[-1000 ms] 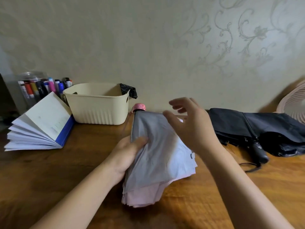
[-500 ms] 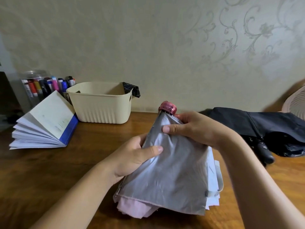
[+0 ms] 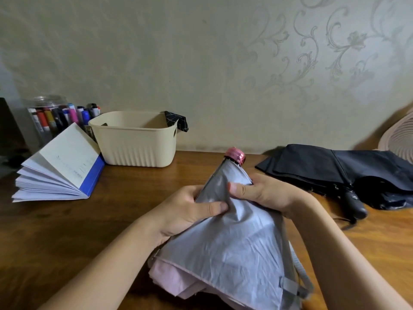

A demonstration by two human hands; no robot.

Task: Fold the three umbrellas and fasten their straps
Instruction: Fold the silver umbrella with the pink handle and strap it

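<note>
A collapsed umbrella [image 3: 234, 249] with grey outer cloth, pink lining and a pink cap [image 3: 235, 155] is held tilted above the wooden table, cap pointing away from me. My left hand [image 3: 192, 209] grips its cloth on the left side near the top, thumb pressed on the fabric. My right hand [image 3: 263, 192] clasps it from the right just below the cap. Its grey strap [image 3: 292, 285] hangs loose at the lower right. A black umbrella [image 3: 335, 168] lies unfolded and loose on the table at the right, its black handle [image 3: 354, 203] towards me.
A cream plastic basket [image 3: 134, 142] with a dark cloth [image 3: 177, 123] over its rim stands at the back by the wall. An open book [image 3: 60, 166] fans out at the left, a jar of markers [image 3: 58, 117] behind it. A pale fan [image 3: 400, 137] sits far right.
The umbrella was lifted off the table and tilted up. My right hand, open above it a second ago, closed on it below the cap; both hands now bunch the cloth tighter.
</note>
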